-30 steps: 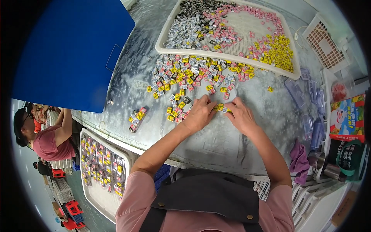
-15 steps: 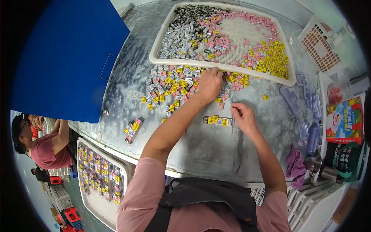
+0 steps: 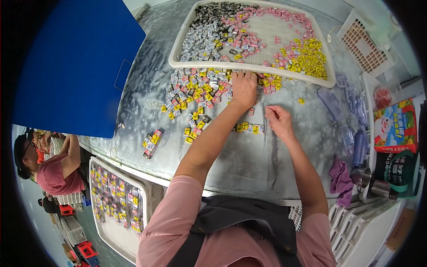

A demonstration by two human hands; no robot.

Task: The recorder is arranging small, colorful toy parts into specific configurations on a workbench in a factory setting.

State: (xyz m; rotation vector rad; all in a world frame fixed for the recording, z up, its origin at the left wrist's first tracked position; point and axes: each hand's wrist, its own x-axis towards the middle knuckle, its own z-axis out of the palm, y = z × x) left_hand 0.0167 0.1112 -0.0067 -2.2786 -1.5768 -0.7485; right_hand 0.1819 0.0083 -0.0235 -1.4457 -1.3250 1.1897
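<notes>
My left hand point(image 3: 244, 90) reaches into the near edge of a loose pile of small rectangular pieces point(image 3: 189, 91) in yellow, pink, black and pale grey. Its fingers are bent down at the tray's near wall, and their tips are hidden. My right hand point(image 3: 279, 121) hovers to the right of a short row of the same pieces point(image 3: 250, 128) laid end to end. Its thumb and fingers are pinched together; anything between them is too small to make out. A small cluster of pieces point(image 3: 194, 132) lies left of the row, by my left forearm.
A white tray point(image 3: 249, 66) at the back holds pieces grouped by colour. A stacked block of pieces point(image 3: 152, 143) lies at left. Clear plastic cases point(image 3: 330, 102) and a purple cloth point(image 3: 340, 180) are at right. A blue panel point(image 3: 75, 66) stands left; another person point(image 3: 58, 171) works beyond.
My whole view has shifted slightly. My left forearm has swung a little right, uncovering the small cluster beside it. The left hand stays at the pile, the right beside the row.
</notes>
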